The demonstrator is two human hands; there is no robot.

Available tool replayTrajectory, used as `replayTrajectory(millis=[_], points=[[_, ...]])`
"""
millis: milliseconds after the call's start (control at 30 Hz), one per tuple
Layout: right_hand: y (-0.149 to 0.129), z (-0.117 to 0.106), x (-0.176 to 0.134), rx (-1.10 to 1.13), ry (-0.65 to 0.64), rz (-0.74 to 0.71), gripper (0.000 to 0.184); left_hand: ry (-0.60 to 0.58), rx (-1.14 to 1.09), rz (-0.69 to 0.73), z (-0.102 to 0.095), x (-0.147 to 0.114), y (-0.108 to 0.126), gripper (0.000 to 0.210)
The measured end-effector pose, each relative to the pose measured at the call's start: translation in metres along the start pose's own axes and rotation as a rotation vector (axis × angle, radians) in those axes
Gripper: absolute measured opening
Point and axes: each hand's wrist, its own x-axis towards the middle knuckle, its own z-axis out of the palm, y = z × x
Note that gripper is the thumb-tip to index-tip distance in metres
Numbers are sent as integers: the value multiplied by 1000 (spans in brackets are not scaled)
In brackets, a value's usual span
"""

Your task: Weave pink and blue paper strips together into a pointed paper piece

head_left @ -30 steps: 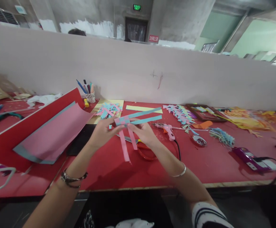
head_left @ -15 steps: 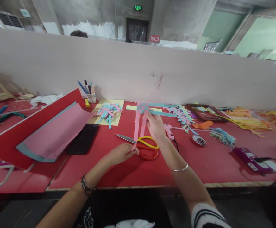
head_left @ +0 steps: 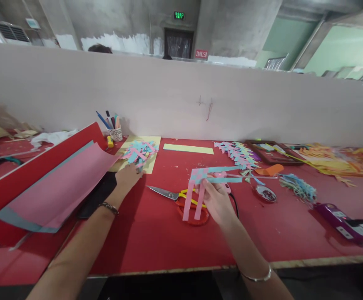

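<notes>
My right hand (head_left: 217, 199) pinches a small woven piece of pink and blue paper strips (head_left: 199, 175). Its pink ends hang down and its blue ends point right. Behind those pink ends lie scissors (head_left: 169, 193) with yellow and red handles, partly covered. At the near edge of a pile of pink and blue paper pieces (head_left: 138, 151) is my left hand (head_left: 128, 178). Its fingers reach the pile, but they are mostly hidden, so their grip does not show. The pile rests on a pale yellow sheet (head_left: 150, 166).
A red board (head_left: 89, 132) with pink and blue sheets leans at left, over a black phone (head_left: 98, 196). At the back are a pen cup (head_left: 115, 133) and a yellow strip (head_left: 187, 148). Right are a paper garland (head_left: 237, 155), a pink glue gun (head_left: 225, 183) and a purple power strip (head_left: 340, 223).
My left hand has let go of the pink strip end and moved left to the paper pile. My right hand has brought the woven piece lower, nearer to me.
</notes>
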Motion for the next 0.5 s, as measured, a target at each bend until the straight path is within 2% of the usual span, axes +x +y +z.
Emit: replayTrajectory(millis=[200,367,500], points=[[8,-5,2,-17,72,24,22,-66,111,-64,4,-8,10,30],[7,-6,-3,-23,91,65,23,-171,138,-42,-10,-16,1,25],[10,-9,-5,-67,79,54,22,-174,133,-11,-28,-17,-7,24]])
